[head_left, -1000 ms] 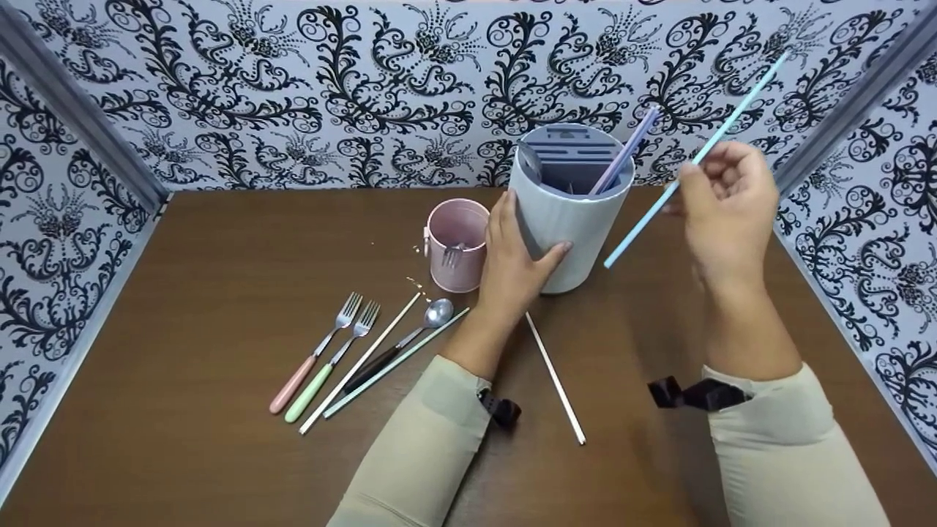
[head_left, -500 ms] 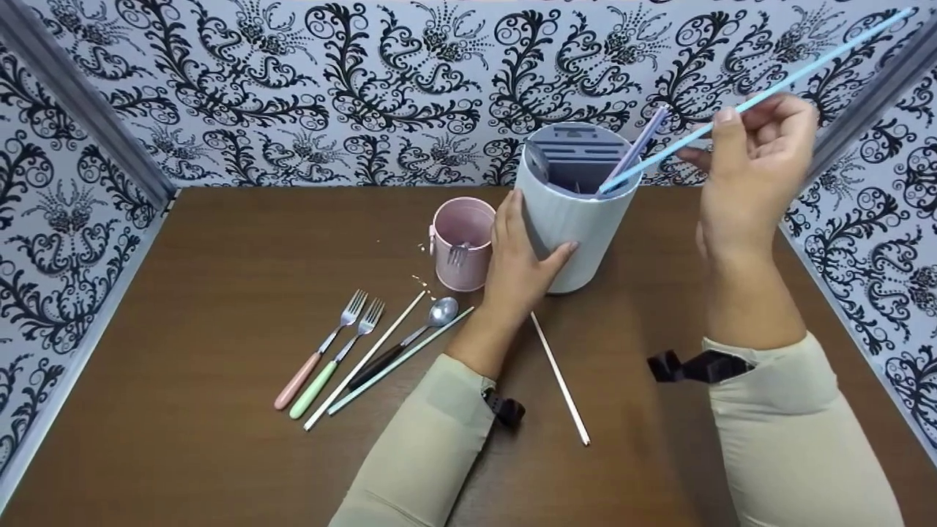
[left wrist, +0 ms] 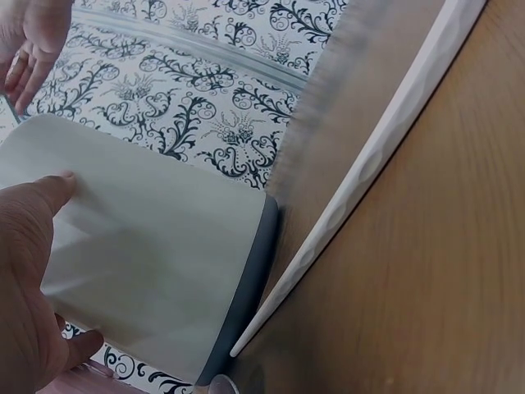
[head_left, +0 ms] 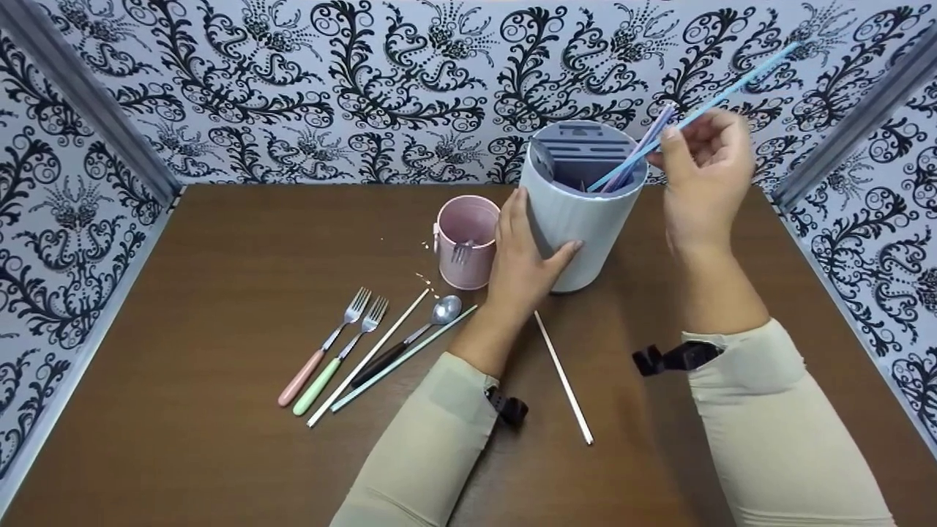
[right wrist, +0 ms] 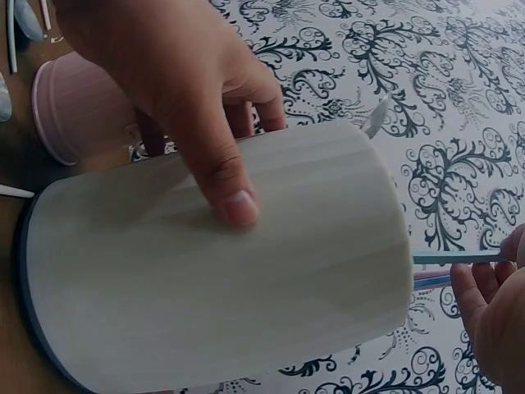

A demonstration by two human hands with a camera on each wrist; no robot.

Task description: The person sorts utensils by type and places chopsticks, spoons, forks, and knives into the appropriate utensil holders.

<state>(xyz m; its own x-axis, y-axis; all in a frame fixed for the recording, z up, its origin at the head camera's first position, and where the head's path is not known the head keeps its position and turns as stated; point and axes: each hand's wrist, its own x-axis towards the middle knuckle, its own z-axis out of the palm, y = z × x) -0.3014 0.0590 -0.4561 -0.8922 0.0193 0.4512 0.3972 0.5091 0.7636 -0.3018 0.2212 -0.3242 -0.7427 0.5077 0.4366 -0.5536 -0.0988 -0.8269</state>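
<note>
My left hand (head_left: 516, 267) grips the side of a pale utensil holder (head_left: 596, 234), fingers on its left and thumb across its front. In the right wrist view that thumb presses the holder's smooth wall (right wrist: 312, 246). My right hand (head_left: 710, 176) pinches a light blue chopstick (head_left: 758, 75) between thumb and fingers. The chopstick slants over the rim, its lower end inside the open compartment. Purple and pink chopsticks (head_left: 665, 116) lean there beside it. Slots fill the back of the holder's top (head_left: 578, 139). The holder hides its own inside in the right wrist view.
Left of the holder stands a pink cup (head_left: 465, 277) with a fork (head_left: 461, 252) in it. A pink-handled fork (head_left: 300, 377), a green-handled fork (head_left: 318, 386), a spoon (head_left: 445, 310) and white and pale green chopsticks lie nearby. Another white chopstick (head_left: 564, 380) lies in front.
My right hand first rises with the blue chopstick, bringing its lower end over the rim, then moves left and down, so the chopstick sits further inside. My left hand stays on the holder.
</note>
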